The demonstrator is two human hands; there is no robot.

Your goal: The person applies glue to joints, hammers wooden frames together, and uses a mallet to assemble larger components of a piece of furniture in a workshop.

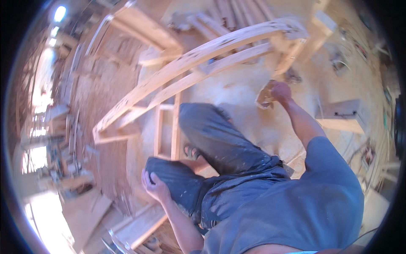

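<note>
My right hand point(281, 91) is stretched forward, closed on a tan, irregular piece point(265, 95) whose kind I cannot make out. It is below the right end of a long wooden frame point(192, 55) made of pale beams, close to a short wooden leg point(292, 57). My left hand point(156, 187) is by my left knee with its fingers curled; a small dark patch shows inside them, too unclear to name. Between my knees and the long frame stands a narrow upright wooden frame part point(175, 127).
Several planks point(237, 15) lie at the back. A wooden box with a dark handle point(344, 115) is on the floor to the right. Another board frame point(144, 27) stands at far left, and a plank point(141, 226) lies at lower left. Sawdust covers the floor.
</note>
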